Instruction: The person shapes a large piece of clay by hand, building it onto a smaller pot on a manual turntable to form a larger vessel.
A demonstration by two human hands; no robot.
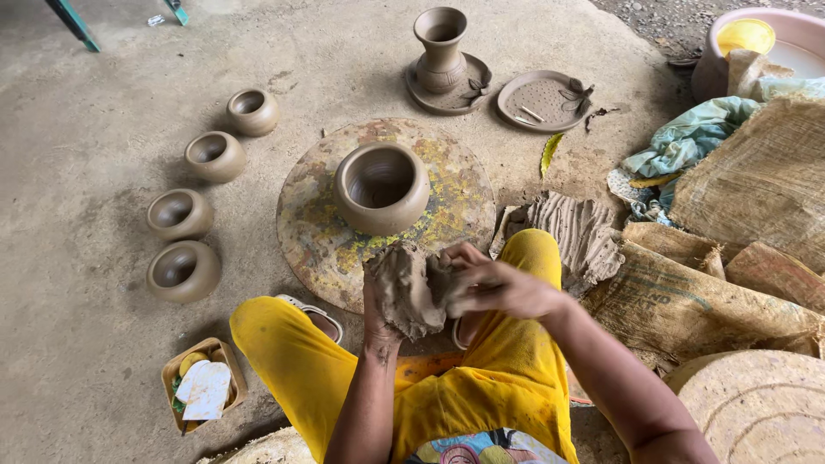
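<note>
I am gripping a lump of clay in my left hand while my right hand is pinching its side, just off the near edge of the wheel bearing a pot.

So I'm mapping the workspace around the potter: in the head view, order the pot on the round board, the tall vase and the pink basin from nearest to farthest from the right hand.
1. Pot on the round board, just ahead of the right hand.
2. Tall vase, farther ahead, on a clay dish.
3. Pink basin, far corner on the right.
</note>
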